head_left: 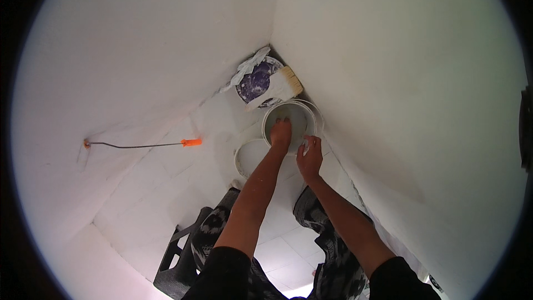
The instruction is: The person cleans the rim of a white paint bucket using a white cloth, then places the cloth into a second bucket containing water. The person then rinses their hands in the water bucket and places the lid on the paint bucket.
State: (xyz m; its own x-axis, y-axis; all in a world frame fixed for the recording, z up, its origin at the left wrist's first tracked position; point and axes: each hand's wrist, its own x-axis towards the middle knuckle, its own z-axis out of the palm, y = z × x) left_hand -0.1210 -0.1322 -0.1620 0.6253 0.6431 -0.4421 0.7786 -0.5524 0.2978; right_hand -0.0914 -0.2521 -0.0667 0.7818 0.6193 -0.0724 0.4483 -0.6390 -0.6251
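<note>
Inside a white bucket (265,128) that holds cloudy greyish liquid, my left hand (281,133) reaches down. Its fingers are partly hidden in the bucket, so their grip does not show. At the bucket's right near rim, my right hand (310,158) is closed, with a small whitish thing (306,145) between thumb and fingers; I cannot make out what it is. Just beyond the bucket, a wide brush (291,81) with pale bristles and a white-smeared handle lies across a tub with a purple, white-spattered top (255,81).
White walls (388,66) meet in a corner behind the tub. A white ring-shaped rim or lid (237,161) lies on the tiled floor left of the bucket. Against the left wall leans a roller frame with an orange handle (191,142). A dark plastic stool (176,266) is beside my left leg.
</note>
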